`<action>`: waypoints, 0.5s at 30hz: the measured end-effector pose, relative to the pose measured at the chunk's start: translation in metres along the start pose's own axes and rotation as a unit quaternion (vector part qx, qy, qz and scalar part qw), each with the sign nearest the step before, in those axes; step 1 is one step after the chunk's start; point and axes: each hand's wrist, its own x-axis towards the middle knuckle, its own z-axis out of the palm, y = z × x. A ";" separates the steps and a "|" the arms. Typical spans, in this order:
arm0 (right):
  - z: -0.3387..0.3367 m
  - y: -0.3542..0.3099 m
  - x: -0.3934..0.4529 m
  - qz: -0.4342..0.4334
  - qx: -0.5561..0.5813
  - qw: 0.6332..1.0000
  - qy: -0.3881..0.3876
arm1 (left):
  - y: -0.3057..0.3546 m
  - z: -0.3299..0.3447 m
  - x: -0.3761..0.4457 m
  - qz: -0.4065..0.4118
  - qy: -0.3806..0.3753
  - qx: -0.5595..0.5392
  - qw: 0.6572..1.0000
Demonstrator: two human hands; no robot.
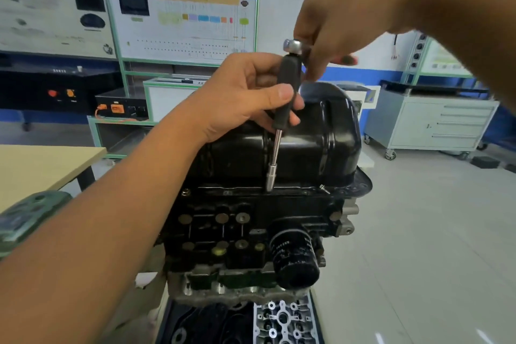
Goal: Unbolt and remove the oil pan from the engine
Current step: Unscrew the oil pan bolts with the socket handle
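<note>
Cabinet (pixel 435 123) well behind oil pan (pixel 312 145)

Pale tiled floor (pixel 418 232), wooden table (pixel 42 167), grey wheeled cabinet (pixel 435 123), wall display boards (pixel 181 17).

An automotive training workshop or teaching laboratory. Framed instructional display boards (pixel 181 19) carrying wiring-style diagrams and mounted components stand along the rear wall, above black equipment boxes with orange connectors (pixel 117 107). A grey wheeled tool cabinet (pixel 430 123) with drawers sits on the pale tiled floor (pixel 418 232). An engine block (pixel 245 232) is mounted upside down in the foreground, with a cylinder head (pixel 282 321) lying below it and a wooden surface (pixel 42 167) at left.
</note>
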 end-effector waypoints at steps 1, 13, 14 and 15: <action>-0.004 -0.002 -0.003 -0.002 0.040 0.998 -0.046 | 0.000 0.003 0.001 0.002 0.017 -0.003 1.000; 0.005 -0.009 0.005 0.058 -0.014 0.998 0.022 | -0.007 0.013 0.002 0.022 0.110 -0.004 0.994; 0.002 -0.010 0.002 0.072 0.031 0.997 -0.022 | -0.007 0.015 0.003 0.023 0.120 0.005 0.992; -0.003 -0.013 -0.003 0.077 0.055 0.993 -0.066 | -0.008 0.016 0.003 0.027 0.130 0.012 0.991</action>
